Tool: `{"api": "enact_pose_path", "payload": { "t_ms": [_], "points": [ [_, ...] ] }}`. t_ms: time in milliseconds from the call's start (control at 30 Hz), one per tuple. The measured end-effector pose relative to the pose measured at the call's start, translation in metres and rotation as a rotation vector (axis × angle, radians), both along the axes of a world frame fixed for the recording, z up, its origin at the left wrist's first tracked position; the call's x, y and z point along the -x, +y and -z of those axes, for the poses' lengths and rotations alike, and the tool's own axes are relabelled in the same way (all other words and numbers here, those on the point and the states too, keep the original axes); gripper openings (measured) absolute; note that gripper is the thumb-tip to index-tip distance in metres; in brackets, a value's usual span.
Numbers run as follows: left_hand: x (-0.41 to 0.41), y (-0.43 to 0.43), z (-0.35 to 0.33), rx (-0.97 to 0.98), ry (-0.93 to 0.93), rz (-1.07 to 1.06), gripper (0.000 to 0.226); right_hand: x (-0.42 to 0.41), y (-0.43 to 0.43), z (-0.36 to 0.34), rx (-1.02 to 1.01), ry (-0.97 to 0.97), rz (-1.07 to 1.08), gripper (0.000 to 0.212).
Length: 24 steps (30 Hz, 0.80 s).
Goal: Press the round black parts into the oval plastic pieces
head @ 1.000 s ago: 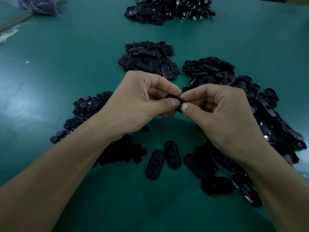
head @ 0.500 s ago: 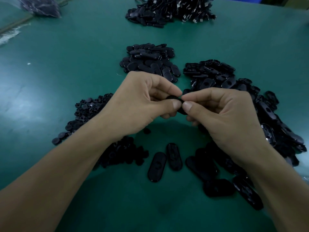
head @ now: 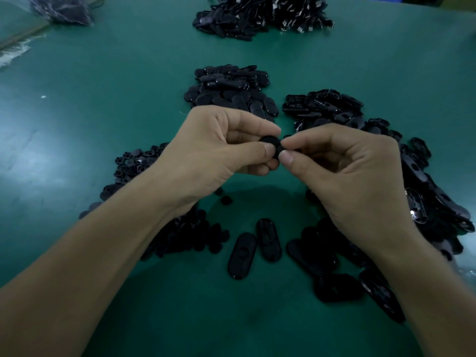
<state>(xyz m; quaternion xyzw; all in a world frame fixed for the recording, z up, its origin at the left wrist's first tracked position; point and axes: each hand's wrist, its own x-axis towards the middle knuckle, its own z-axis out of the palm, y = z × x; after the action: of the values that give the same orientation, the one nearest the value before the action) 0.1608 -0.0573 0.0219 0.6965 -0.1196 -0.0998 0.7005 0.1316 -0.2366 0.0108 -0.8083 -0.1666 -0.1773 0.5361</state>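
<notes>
My left hand (head: 219, 148) and my right hand (head: 347, 171) meet fingertip to fingertip above the green table. Between them sits a small black oval plastic piece (head: 271, 143), pinched by the thumb and forefinger of each hand; most of it is hidden by the fingers. Whether a round part is in it cannot be seen. A heap of round black parts (head: 134, 166) lies under and left of my left forearm. A heap of oval pieces (head: 425, 181) spreads out to the right of my right hand.
Two loose oval pieces (head: 242, 255) lie side by side near the front centre. Another pile of ovals (head: 229, 91) sits behind my hands, and a bigger pile (head: 262, 16) at the far edge. A plastic bag (head: 61, 9) lies at the far left.
Both hands have stayed together on the black piece, shifting slightly; my right thumb and forefinger have slid a little toward the piece's right end.
</notes>
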Motion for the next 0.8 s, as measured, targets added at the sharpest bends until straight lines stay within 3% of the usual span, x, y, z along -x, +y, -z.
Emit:
{"api": "enact_pose_path", "payload": {
  "t_ms": [367,667,800],
  "points": [
    [0.0039,-0.0054,0.0007,0.053,0.014,-0.049,0.020,-0.0021,0.0003,0.0041,0.049,0.032,0.144,0.022],
    [0.0032,-0.0051,-0.0012,0.133,0.028,-0.117,0.018,-0.0037,-0.0007,-0.0022,-0.324,0.205,0.028,0.016],
    [0.0037,-0.0050,-0.0021,0.158,0.017,-0.112,0.018,-0.0026,-0.0002,-0.0037,-0.392,0.244,0.007,0.012]
  ]
}}
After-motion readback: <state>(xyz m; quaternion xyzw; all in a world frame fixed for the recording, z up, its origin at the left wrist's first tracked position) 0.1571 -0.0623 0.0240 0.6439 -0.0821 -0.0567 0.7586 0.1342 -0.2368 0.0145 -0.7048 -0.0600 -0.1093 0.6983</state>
